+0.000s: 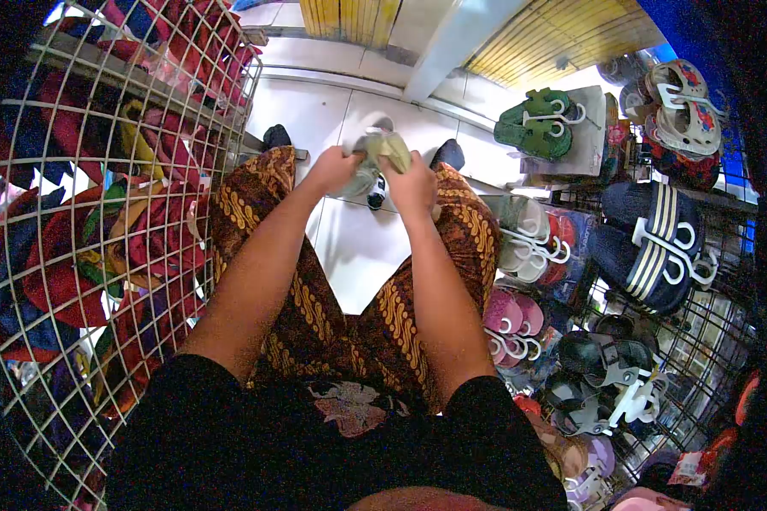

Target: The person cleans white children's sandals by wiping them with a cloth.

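Observation:
Both my hands meet between my knees, over the white floor. My left hand is closed on a pale grey-white item, smeared by motion; I cannot tell its kind. Folded in the fingers of my right hand is a yellowish-green cloth-like piece, pressed close against the pale item. Just below the hands, a small black-and-white object shows over the floor tiles. My knees, in brown-and-gold patterned trousers, flank the hands.
A wire grid rack with colourful fabric items rises close on my left. To my right hang green sandals, dark striped slides, pink sandals and black sandals on white hooks. A door frame stands ahead.

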{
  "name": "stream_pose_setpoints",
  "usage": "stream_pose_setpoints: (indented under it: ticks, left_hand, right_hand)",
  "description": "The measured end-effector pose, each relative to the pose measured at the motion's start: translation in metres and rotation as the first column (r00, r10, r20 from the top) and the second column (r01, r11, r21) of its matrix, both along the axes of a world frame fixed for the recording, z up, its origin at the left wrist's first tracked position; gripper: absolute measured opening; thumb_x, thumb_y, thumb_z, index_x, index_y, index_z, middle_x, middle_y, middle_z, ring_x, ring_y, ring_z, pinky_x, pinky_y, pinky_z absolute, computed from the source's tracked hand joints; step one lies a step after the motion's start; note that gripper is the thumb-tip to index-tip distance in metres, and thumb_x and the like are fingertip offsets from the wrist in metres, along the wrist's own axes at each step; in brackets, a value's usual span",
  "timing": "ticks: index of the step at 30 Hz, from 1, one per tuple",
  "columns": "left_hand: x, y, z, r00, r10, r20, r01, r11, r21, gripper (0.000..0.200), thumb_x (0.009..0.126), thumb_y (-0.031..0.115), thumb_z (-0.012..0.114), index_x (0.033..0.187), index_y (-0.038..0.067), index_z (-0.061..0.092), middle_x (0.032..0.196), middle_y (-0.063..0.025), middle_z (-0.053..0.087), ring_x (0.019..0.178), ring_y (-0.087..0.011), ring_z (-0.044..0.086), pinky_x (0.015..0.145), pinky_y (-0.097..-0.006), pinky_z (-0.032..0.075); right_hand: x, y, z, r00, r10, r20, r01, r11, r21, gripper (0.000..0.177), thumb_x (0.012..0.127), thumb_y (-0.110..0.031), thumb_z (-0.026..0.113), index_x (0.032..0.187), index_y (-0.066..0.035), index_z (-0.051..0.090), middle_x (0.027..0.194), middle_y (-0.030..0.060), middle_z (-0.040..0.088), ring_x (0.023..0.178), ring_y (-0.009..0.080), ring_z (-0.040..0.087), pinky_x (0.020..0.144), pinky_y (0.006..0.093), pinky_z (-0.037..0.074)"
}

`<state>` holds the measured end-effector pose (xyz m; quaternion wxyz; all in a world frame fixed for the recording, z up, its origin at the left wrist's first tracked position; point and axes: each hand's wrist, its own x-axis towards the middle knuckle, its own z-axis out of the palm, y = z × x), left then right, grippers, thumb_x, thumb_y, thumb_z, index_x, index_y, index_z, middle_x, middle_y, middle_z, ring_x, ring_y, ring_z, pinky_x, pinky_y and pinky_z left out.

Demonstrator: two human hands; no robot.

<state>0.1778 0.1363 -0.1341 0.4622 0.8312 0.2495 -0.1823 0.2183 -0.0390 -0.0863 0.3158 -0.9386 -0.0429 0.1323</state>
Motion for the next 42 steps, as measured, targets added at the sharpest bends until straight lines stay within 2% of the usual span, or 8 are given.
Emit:
stream_pose_setpoints:
  ticks: [6, 15, 25, 28, 31, 36, 40, 42]
  left_hand:
    - [-0.005, -0.006, -0.020, 0.981, 0.098, 0.170, -0.084, 0.993, -0.087, 0.052, 0.085, 0.016, 0.061, 0.133, 0.003, 0.048, 0.111, -0.0160, 0.066, 0.102, -0.0276, 0.063, 0.091, -0.0382, 0.049]
    - [-0.005, 0.000, -0.021, 0.986, 0.075, 0.151, -0.010, 0.921, -0.389, 0.056, 0.084, 0.012, 0.066, 0.136, 0.005, 0.046, 0.117, -0.0115, 0.063, 0.107, -0.0208, 0.059, 0.095, -0.0353, 0.046]
    - [-0.008, 0.005, -0.046, 0.966, 0.187, 0.180, -0.185, 0.982, -0.029, 0.056, 0.078, 0.018, 0.071, 0.132, 0.017, 0.054, 0.108, -0.0165, 0.068, 0.101, -0.0318, 0.065, 0.087, -0.0381, 0.050]
    - [-0.011, 0.001, -0.034, 0.989, -0.104, 0.109, 0.096, 0.992, 0.078, 0.058, 0.079, 0.015, 0.069, 0.134, 0.022, 0.053, 0.107, -0.0182, 0.067, 0.098, -0.0349, 0.065, 0.085, -0.0409, 0.051]
    - [-0.012, -0.004, -0.042, 0.967, -0.161, 0.195, 0.159, 0.987, 0.024, 0.056, 0.079, 0.016, 0.068, 0.133, 0.022, 0.053, 0.106, -0.0196, 0.067, 0.097, -0.0367, 0.065, 0.083, -0.0426, 0.052]
    - [-0.009, -0.003, -0.030, 0.982, -0.174, 0.072, 0.166, 0.981, 0.095, 0.055, 0.081, 0.020, 0.067, 0.134, 0.021, 0.052, 0.107, -0.0192, 0.067, 0.099, -0.0372, 0.064, 0.084, -0.0425, 0.051]
    - [-0.013, -0.004, -0.041, 0.969, -0.191, 0.156, 0.184, 0.981, 0.059, 0.051, 0.083, 0.024, 0.066, 0.133, 0.020, 0.053, 0.106, -0.0195, 0.067, 0.098, -0.0368, 0.064, 0.085, -0.0426, 0.051]
    - [-0.012, -0.004, -0.041, 0.968, -0.201, 0.152, 0.193, 0.979, 0.066, 0.049, 0.084, 0.026, 0.066, 0.131, 0.018, 0.055, 0.105, -0.0195, 0.067, 0.097, -0.0367, 0.064, 0.085, -0.0428, 0.051]
  right_hand:
    - [-0.005, 0.000, -0.015, 0.991, 0.128, 0.025, -0.129, 0.991, 0.027, 0.045, 0.078, -0.044, 0.071, 0.102, -0.008, 0.060, 0.091, 0.0229, 0.066, 0.088, 0.0438, 0.062, 0.077, 0.0513, 0.048]
    - [-0.002, 0.001, -0.003, 0.987, 0.140, 0.081, -0.143, 0.989, 0.035, 0.041, 0.073, -0.035, 0.077, 0.093, -0.003, 0.059, 0.090, 0.0223, 0.066, 0.087, 0.0425, 0.062, 0.074, 0.0480, 0.050]
    - [0.000, 0.004, 0.001, 0.996, -0.014, 0.084, -0.010, 0.963, 0.271, 0.049, 0.073, -0.043, 0.077, 0.099, -0.003, 0.065, 0.086, 0.0231, 0.068, 0.081, 0.0413, 0.066, 0.072, 0.0462, 0.052]
    - [-0.004, 0.002, 0.009, 0.989, 0.147, 0.017, -0.147, 0.961, 0.233, 0.056, 0.069, -0.046, 0.080, 0.100, -0.002, 0.066, 0.087, 0.0227, 0.069, 0.081, 0.0404, 0.067, 0.072, 0.0450, 0.053]
    - [0.000, 0.004, 0.020, 0.982, -0.121, -0.144, 0.138, 0.984, 0.114, 0.056, 0.068, -0.048, 0.080, 0.099, -0.003, 0.067, 0.089, 0.0216, 0.069, 0.083, 0.0397, 0.067, 0.074, 0.0438, 0.053]
    - [-0.002, 0.000, -0.004, 0.988, 0.100, -0.120, -0.081, 0.986, 0.147, 0.069, 0.068, -0.060, 0.075, 0.099, 0.001, 0.067, 0.094, 0.0246, 0.068, 0.090, 0.0375, 0.067, 0.080, 0.0454, 0.051]
    - [0.011, -0.004, 0.004, 0.921, -0.262, -0.288, 0.309, 0.942, 0.132, 0.072, 0.069, -0.067, 0.070, 0.101, -0.002, 0.068, 0.097, 0.0239, 0.068, 0.093, 0.0406, 0.065, 0.081, 0.0473, 0.051]
    - [0.009, -0.003, 0.004, 0.964, -0.146, -0.223, 0.172, 0.980, 0.103, 0.075, 0.069, -0.068, 0.069, 0.100, 0.000, 0.067, 0.095, 0.0243, 0.068, 0.093, 0.0396, 0.066, 0.081, 0.0469, 0.051]
